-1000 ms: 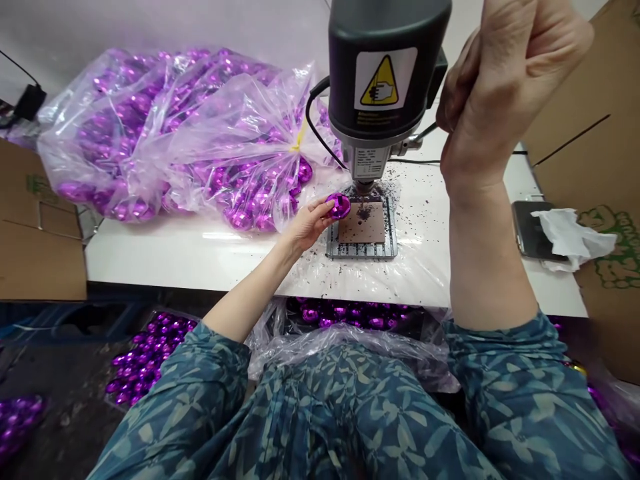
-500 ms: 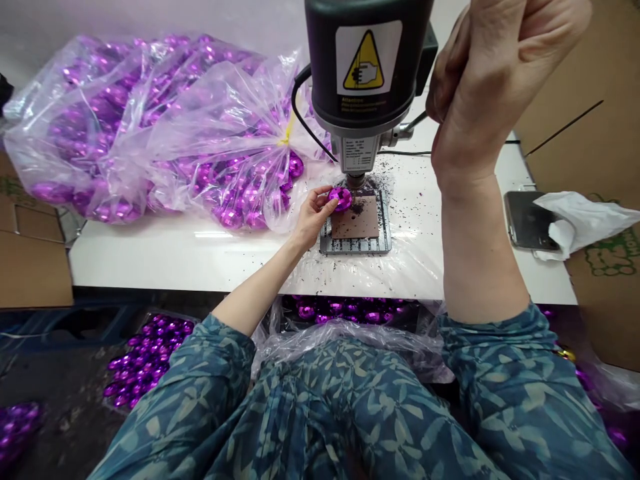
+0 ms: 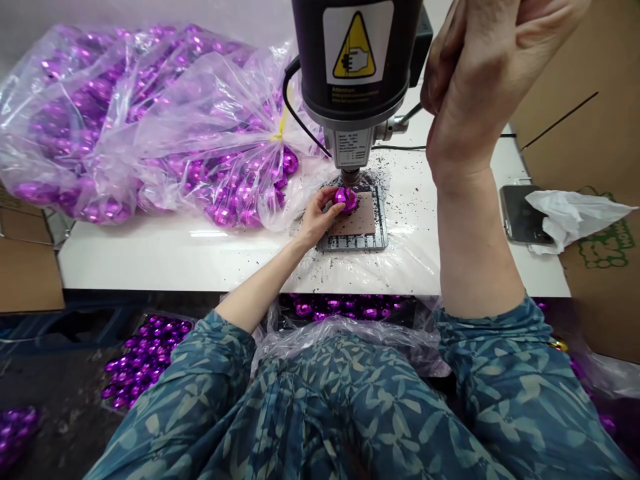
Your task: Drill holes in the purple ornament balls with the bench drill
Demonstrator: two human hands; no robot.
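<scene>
Between the fingertips of my left hand (image 3: 316, 219) is a shiny purple faceted ball (image 3: 345, 199). It sits over a brown board (image 3: 361, 221) on the slotted metal base (image 3: 379, 241), just below the chuck (image 3: 351, 177) of a black bench drill press (image 3: 357, 70). Whether the drill bit touches the ball is hidden. High on the right, my right hand (image 3: 483, 80) is closed around the end of the press's lever (image 3: 411, 113); its grip is covered by my fingers.
A tied clear bag (image 3: 165, 127) of purple balls lies on the white table (image 3: 200, 260) at left. Dark shavings surround the base. At right are a phone (image 3: 520, 213), a crumpled tissue (image 3: 565, 210) and cardboard (image 3: 570, 67). Below the table's edge, a tray (image 3: 190, 327) holds more balls.
My left hand has brought the ball slightly right over the board, to beneath the chuck. My right hand keeps its hold on the lever. The whole view has shifted a little.
</scene>
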